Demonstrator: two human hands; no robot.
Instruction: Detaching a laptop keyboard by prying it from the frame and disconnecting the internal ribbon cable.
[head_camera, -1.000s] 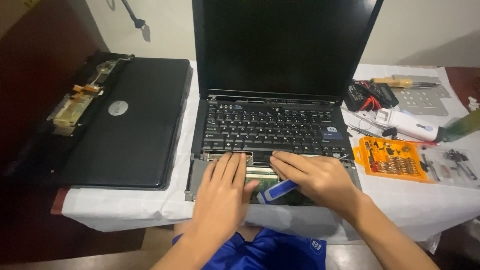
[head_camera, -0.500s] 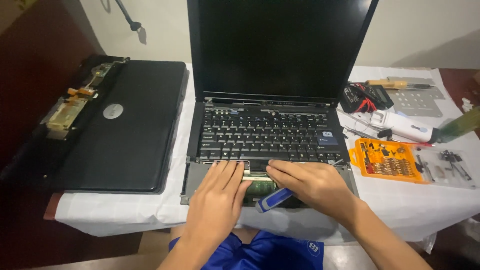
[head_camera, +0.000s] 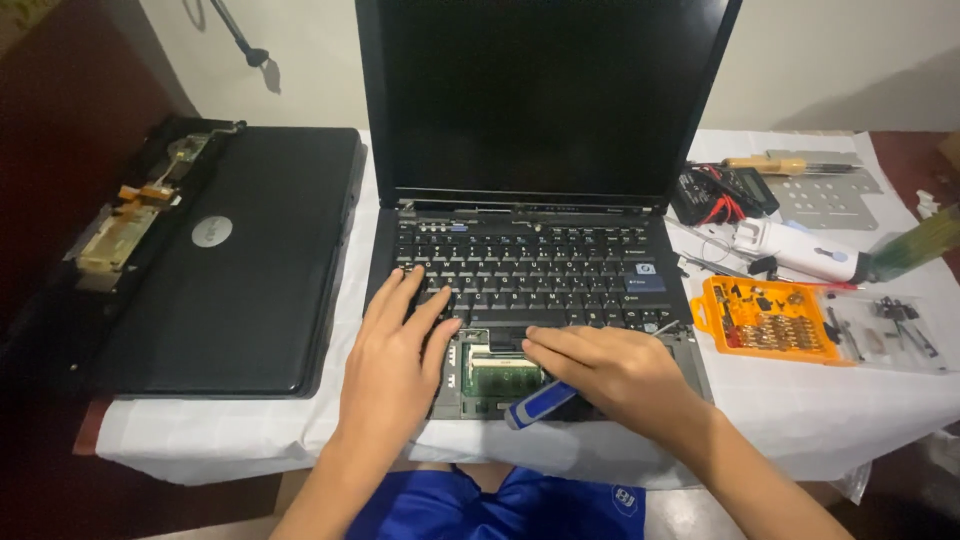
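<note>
Both hands (head_camera: 390, 365) slid up, flat and apart on the laptop (head_camera: 530, 270); a slip might crack its green chip (head_camera: 497, 372).

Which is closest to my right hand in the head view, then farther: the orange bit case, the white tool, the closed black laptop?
From the right hand:
1. Orange bit case, just right.
2. White tool, farther right, behind the case.
3. Closed black laptop, far left.
</note>
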